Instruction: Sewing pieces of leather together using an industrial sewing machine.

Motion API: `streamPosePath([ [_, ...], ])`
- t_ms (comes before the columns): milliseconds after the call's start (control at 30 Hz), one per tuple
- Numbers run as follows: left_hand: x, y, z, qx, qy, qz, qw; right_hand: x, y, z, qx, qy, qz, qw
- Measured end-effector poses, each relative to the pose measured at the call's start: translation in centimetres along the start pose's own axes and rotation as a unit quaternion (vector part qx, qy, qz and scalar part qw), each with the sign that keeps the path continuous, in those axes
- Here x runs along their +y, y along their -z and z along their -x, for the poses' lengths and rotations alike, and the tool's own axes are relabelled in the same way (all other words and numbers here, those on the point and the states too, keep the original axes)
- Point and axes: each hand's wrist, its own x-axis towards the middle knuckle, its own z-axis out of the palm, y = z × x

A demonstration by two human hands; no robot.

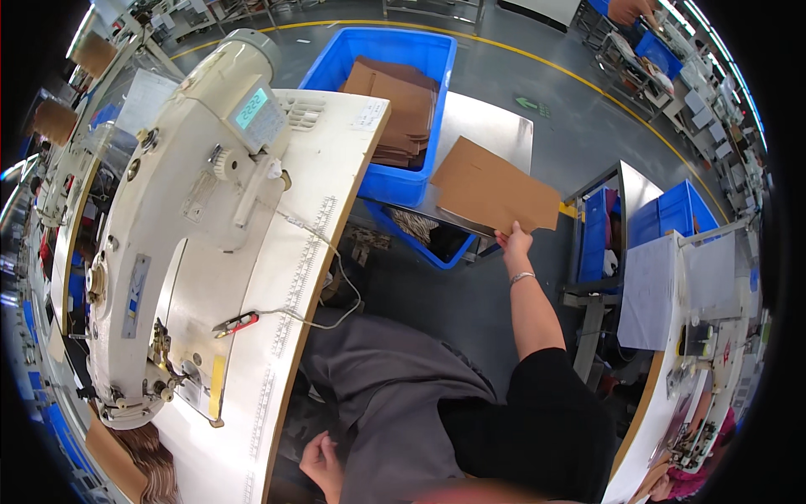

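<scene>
My right hand point(516, 242) grips the near edge of a flat brown panel point(495, 189), which lies over a metal side table point(495, 122). Beside the panel, a blue bin point(378, 42) holds several brown pieces point(386, 101). My left hand point(321, 462) is low beside the sewing table's edge, its fingers loosely bent and apart, holding nothing. A white sewing machine point(201, 126) with a lit display stands on the white table point(336, 134), with red-handled snips point(239, 323) on it.
Another blue crate point(445, 252) sits beneath the side table. At right are a metal rack with blue bins point(676, 206) and another white workstation point(651, 294). Striped material point(147, 462) lies at lower left. A person point(630, 13) is in the distance at upper right.
</scene>
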Motion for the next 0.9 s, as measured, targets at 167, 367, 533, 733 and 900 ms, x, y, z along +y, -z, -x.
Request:
streamPosePath([
  [167,0.7,0.7,-0.4,0.059,-0.023,0.006,0.998,-4.0,0.1,1.5,-0.035,0.093,0.070,0.993],
  [367,0.9,0.6,-0.4,0.081,-0.048,-0.004,0.996,-8.1,-0.6,2.8,-0.028,0.201,0.168,0.965],
  [533,0.7,0.7,0.0,0.094,-0.050,0.002,0.994,-10.1,-0.9,2.5,-0.058,0.195,0.182,0.962],
  [733,0.7,1.2,0.0,0.151,-0.059,0.000,0.987,-8.5,-4.5,2.9,0.011,0.160,-0.080,0.984],
  [900,0.8,1.1,-0.7,0.148,-0.069,0.036,0.986,-3.8,-14.8,6.6,-0.007,0.243,0.013,0.970],
])
